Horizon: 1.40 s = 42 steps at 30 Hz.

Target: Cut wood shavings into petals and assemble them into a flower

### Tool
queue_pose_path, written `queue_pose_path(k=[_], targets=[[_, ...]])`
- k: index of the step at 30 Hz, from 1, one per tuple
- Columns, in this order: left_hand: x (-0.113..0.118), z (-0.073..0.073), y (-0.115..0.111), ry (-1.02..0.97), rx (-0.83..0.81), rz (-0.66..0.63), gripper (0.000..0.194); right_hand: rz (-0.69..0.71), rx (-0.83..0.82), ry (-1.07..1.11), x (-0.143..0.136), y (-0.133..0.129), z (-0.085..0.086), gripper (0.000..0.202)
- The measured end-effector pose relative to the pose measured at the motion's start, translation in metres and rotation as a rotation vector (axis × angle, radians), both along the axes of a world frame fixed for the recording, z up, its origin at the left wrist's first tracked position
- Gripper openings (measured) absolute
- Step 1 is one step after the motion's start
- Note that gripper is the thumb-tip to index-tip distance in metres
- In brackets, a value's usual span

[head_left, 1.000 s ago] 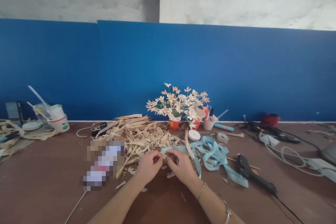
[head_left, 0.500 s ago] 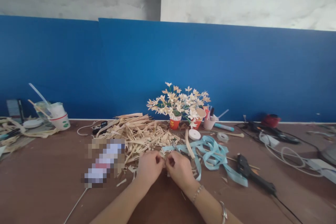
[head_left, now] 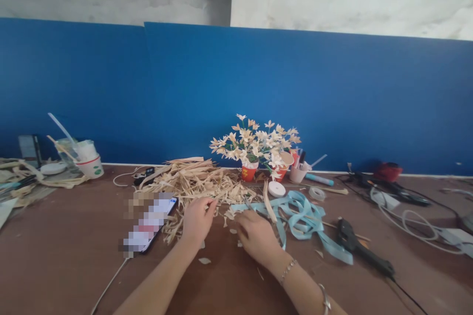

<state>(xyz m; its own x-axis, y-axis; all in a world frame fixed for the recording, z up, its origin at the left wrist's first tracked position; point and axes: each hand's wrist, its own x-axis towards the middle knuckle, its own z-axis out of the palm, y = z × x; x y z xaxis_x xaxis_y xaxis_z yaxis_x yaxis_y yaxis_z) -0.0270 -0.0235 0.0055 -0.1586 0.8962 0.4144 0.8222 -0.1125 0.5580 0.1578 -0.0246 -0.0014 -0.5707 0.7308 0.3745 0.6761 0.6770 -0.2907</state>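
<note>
My left hand [head_left: 198, 222] is beside the right edge of a pile of dry husk strips [head_left: 207, 182], thumb and fingers drawn together. Whatever is between those fingertips is too small to make out. Across a gap, my right hand [head_left: 257, 236] is low over the table with fingers curled, next to small pale husk pieces [head_left: 231, 215]. Its fingertips are partly hidden, so their contents cannot be seen. One leaf-shaped husk piece [head_left: 204, 260] lies on the table between my forearms. Light blue ribbon [head_left: 300, 221] is tangled just right of my right hand.
Pale flowers [head_left: 254, 140] stand in red cups behind the pile. A phone [head_left: 153, 226] with a cable lies at left, a black glue gun [head_left: 364, 251] at right. White cups [head_left: 90, 166], a white round lid [head_left: 276, 189], a tape roll [head_left: 317, 193] and cords [head_left: 414, 221] are around.
My hands were together at the fingertips and are now apart, the left moved left and up. The leaf-shaped piece between my forearms has come into view. The camera view has shifted slightly.
</note>
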Motion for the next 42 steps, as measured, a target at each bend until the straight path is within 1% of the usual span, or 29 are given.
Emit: queue_pose_path(k=[3, 5, 8, 11, 13, 15, 17, 20, 22, 25, 32, 36, 39, 42], targets=[[0.000, 0.000, 0.001, -0.028, 0.001, -0.001, 0.017, 0.265, 0.054, -0.081, -0.014, -0.016, 0.004, 0.016], [0.000, 0.000, 0.001, -0.036, -0.001, -0.003, 0.015, 0.365, 0.097, -0.140, -0.024, -0.025, 0.002, 0.015], [0.002, 0.000, 0.001, -0.033, -0.004, -0.007, 0.014, 0.414, 0.166, -0.217, -0.036, -0.032, -0.006, 0.014], [0.002, -0.004, 0.002, -0.020, 0.004, -0.017, 0.015, 0.432, 0.219, -0.274, -0.043, -0.031, -0.014, 0.016], [0.002, -0.007, 0.004, -0.033, 0.018, -0.032, 0.017, 0.409, 0.210, -0.249, -0.043, -0.028, -0.017, 0.011], [0.001, -0.010, 0.005, -0.095, 0.026, -0.073, 0.020, 0.328, 0.136, -0.124, -0.039, -0.023, -0.016, 0.002], [0.001, -0.010, 0.006, -0.192, 0.018, -0.172, 0.022, 0.208, 0.022, 0.073, -0.030, -0.015, -0.013, 0.009], [0.003, -0.005, 0.002, -0.273, -0.029, -0.378, 0.023, 0.069, -0.122, 0.307, -0.015, -0.001, -0.007, 0.013], [0.006, -0.002, -0.001, -0.260, -0.062, -0.466, 0.021, 0.041, -0.174, 0.363, -0.007, 0.006, -0.004, 0.013], [0.010, 0.000, -0.006, -0.219, -0.094, -0.532, 0.015, 0.053, -0.189, 0.363, -0.002, 0.010, -0.004, 0.012], [0.012, -0.004, -0.005, -0.184, -0.100, -0.510, 0.010, 0.031, -0.142, 0.390, -0.004, 0.009, -0.007, 0.008], [0.016, -0.007, -0.005, -0.120, -0.067, -0.444, 0.011, 0.035, -0.092, 0.350, -0.004, 0.010, -0.008, 0.011], [0.023, -0.009, -0.007, -0.043, -0.004, -0.350, 0.012, -0.064, -0.033, 0.331, -0.006, 0.008, -0.009, 0.014], [0.031, -0.010, -0.009, -0.011, 0.031, -0.280, 0.014, -0.147, 0.008, 0.324, -0.010, 0.006, -0.011, 0.013]])
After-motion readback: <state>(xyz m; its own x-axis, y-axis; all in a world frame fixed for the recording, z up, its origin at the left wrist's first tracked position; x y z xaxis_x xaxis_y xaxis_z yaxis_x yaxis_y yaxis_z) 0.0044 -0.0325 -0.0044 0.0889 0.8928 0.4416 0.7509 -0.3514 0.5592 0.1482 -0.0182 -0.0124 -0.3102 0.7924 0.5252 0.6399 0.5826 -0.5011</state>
